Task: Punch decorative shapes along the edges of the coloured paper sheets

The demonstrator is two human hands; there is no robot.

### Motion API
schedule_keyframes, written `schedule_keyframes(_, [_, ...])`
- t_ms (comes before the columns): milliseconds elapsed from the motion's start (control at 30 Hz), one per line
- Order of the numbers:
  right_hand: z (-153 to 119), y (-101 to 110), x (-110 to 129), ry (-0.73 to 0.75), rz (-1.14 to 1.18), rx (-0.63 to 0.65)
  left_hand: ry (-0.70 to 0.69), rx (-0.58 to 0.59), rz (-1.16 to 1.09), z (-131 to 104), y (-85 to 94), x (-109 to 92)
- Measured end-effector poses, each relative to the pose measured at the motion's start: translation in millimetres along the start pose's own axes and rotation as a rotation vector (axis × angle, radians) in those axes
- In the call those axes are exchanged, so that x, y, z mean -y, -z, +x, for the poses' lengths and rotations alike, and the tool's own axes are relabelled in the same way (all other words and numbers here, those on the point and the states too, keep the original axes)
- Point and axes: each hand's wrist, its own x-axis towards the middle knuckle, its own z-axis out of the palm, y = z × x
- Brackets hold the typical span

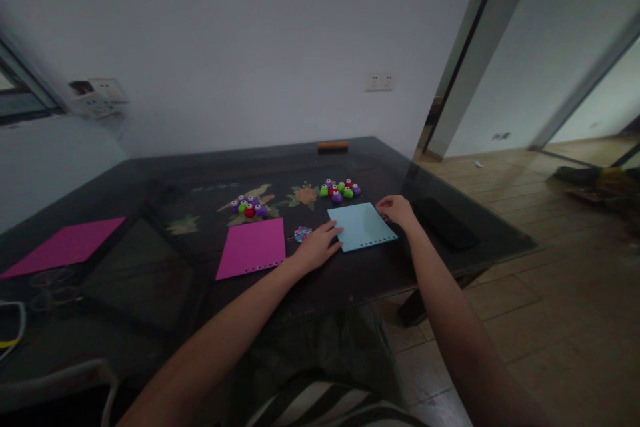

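Note:
A light blue sheet of paper [361, 225] with a row of punched holes along its near edge lies on the dark table. The fingers of my left hand [319, 245] are stretched out and rest on the sheet's left edge. At its upper right edge, my right hand [397, 209] has its fingers curled in a pinch on the paper. A small pile of pink, blue and white bits [303, 233] lies beside my left hand. To the left is a magenta punched sheet [254, 245]. Purple, green and red eyeball-like pieces form one cluster [249, 207] behind it and another cluster [340, 190] behind the blue sheet.
Another magenta sheet [65, 243] lies at the table's far left. A black flat object [444, 222] is right of my right hand. An orange-brown bar [333, 146] lies near the wall at the back. The table's right corner [530, 245] juts over the tiled floor.

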Motion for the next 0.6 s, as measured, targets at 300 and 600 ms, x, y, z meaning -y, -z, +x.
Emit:
schedule_keyframes(300, [2,3,-2,0.048,-0.090,-0.041,-0.023,-0.137,-0.031,2,19.0,-14])
schedule_keyframes(600, [-8,-2,25,0.239,-0.135,-0.037,0.020,-0.286,-0.172,-22,107.6,6])
